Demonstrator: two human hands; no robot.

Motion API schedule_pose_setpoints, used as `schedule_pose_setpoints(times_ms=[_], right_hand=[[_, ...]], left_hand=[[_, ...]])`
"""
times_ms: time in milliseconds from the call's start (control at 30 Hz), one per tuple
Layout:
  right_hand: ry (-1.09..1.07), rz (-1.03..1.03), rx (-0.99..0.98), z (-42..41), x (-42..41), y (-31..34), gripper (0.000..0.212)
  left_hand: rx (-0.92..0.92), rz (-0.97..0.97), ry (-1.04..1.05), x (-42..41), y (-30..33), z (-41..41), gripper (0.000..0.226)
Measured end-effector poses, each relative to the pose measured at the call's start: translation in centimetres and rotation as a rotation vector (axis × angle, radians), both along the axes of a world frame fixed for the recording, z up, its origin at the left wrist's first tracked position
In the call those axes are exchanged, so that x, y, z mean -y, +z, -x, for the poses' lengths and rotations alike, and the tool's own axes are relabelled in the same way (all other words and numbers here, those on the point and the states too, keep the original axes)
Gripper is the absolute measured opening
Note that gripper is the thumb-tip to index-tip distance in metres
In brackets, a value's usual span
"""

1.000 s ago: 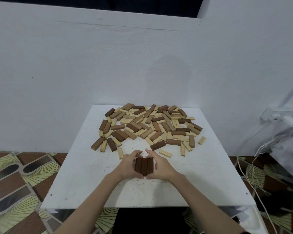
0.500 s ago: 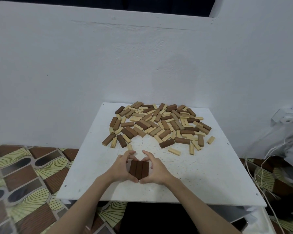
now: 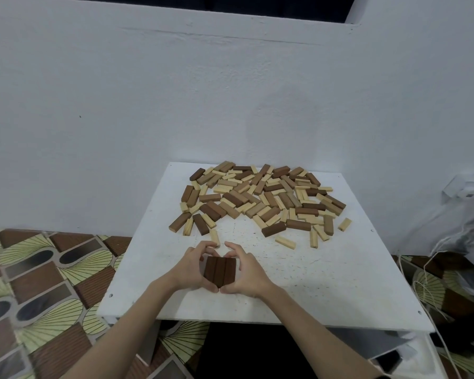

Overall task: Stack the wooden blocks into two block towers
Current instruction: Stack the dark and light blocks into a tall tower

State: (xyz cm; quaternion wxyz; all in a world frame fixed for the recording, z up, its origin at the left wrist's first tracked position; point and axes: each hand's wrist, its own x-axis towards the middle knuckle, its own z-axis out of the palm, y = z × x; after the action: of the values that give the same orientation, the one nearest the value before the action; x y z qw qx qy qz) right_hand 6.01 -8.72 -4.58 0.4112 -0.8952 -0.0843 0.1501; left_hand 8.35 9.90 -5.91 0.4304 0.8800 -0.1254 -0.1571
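Three dark brown blocks (image 3: 220, 270) lie side by side as one flat layer on the white table (image 3: 326, 283), near its front edge. My left hand (image 3: 190, 269) curls round the layer's left side and my right hand (image 3: 248, 272) curls round its right side, thumbs nearly meeting at the front. A wide pile of loose dark and light wooden blocks (image 3: 260, 198) covers the far half of the table.
A lone light block (image 3: 214, 237) lies just beyond my fingertips, and another (image 3: 285, 241) sits to the right. A white wall (image 3: 175, 105) backs the table. Cables and a bag (image 3: 463, 242) lie off the right edge; patterned floor (image 3: 39, 283) lies to the left.
Both hands have slid the three-block layer nearer to me and a little to the left across the table. The view has shifted left.
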Motion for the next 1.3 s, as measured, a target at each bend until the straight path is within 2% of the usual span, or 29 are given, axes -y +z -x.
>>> schedule_pose_setpoints(times_ms=[700,833,933,1033,1133,1233,1300], right_hand=[[0.024,0.030,-0.004,0.1,-0.3,0.4,0.101],[0.043,0.029,-0.017,0.0,0.4,0.8,0.108],[-0.002,-0.034,-0.010,-0.6,1.9,1.9,0.105],[-0.073,-0.092,0.034,-1.7,3.6,2.7,0.097],[-0.177,-0.126,0.082,-2.9,4.7,2.5,0.077],[-0.244,-0.034,0.157,-4.0,4.7,1.9,0.045],[-0.205,0.075,0.202,-5.2,4.2,1.5,0.032]], left_hand=[[-0.013,-0.005,-0.018,0.2,1.0,0.4,0.092],[-0.032,-0.047,-0.036,0.0,1.6,0.2,0.101],[-0.027,-0.022,-0.009,-0.5,2.9,-0.6,0.102],[0.000,0.056,0.052,-0.5,4.1,-1.8,0.086],[0.140,0.114,0.153,0.6,4.3,-2.6,0.052],[0.288,0.051,0.259,1.7,3.3,-3.4,0.023],[0.354,-0.056,0.291,2.1,2.3,-4.4,0.016]])
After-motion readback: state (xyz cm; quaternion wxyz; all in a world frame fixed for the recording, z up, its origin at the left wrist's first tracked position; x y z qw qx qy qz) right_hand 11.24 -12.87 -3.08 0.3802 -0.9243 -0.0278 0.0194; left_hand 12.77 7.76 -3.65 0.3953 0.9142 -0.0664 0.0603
